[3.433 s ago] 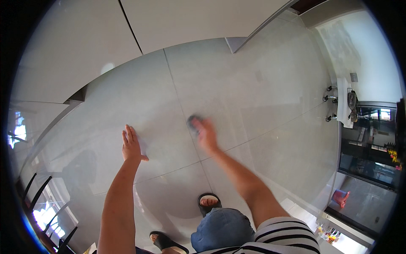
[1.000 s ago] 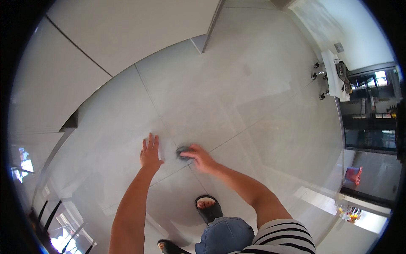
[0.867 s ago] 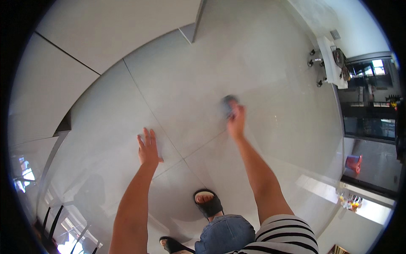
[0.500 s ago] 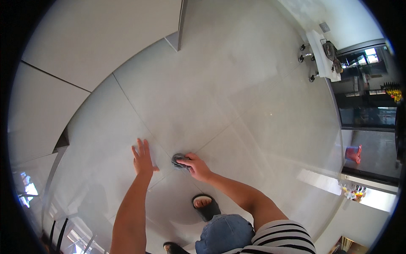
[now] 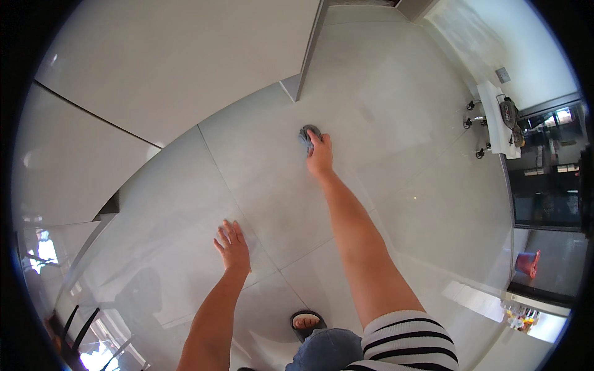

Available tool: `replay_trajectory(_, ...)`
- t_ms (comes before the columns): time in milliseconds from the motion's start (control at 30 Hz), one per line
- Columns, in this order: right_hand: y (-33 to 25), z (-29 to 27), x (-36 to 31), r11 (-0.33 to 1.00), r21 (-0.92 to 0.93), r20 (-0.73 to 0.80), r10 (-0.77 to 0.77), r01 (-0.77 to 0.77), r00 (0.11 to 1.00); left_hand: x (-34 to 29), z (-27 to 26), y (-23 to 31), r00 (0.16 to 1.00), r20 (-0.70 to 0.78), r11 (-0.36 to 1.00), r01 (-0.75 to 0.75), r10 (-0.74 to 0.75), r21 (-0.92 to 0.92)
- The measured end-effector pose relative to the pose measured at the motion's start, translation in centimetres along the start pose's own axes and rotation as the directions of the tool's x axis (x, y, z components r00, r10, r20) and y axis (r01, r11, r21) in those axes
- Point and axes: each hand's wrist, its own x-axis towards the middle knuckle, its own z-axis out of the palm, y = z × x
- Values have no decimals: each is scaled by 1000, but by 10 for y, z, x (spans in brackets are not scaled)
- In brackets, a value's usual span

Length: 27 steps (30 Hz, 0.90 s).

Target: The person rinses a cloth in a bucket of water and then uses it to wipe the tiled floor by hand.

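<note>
My right hand [image 5: 320,154] is stretched far forward and grips a bunched dark grey cloth [image 5: 307,137], pressed against the pale tiled floor [image 5: 272,185]. The fingers partly cover the cloth. Nearer to me and to the left, my left hand [image 5: 234,248] holds nothing; its fingers are spread, and it appears to rest on the floor close to a tile joint.
Light cabinet panels [image 5: 179,55] curve along the left, ending in a jutting edge [image 5: 296,86]. At the right stand a white wheeled stand [image 5: 500,120] and a pink-red pot [image 5: 528,263]. My sandalled foot [image 5: 306,323] is below.
My right hand has slid the cloth forward and slightly right, from beside the left hand to near the cabinet's end. The left hand stays open low on the floor. The whole view has shifted.
</note>
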Motion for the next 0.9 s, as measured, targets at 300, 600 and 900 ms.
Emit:
replay_trajectory(300,-24,-6,58,947,-320,222,74,1,972,9,-5,-1,999,-5,999,-41,41,-28)
replay_trajectory(600,84,-100,-164,969,-247,56,8,6,998,-1,-21,-8,994,96,999,-51,50,7)
replay_trajectory(900,40,-59,-274,950,123,373,-314,289,873,-4,-23,-12,997,50,997,-60,62,-38)
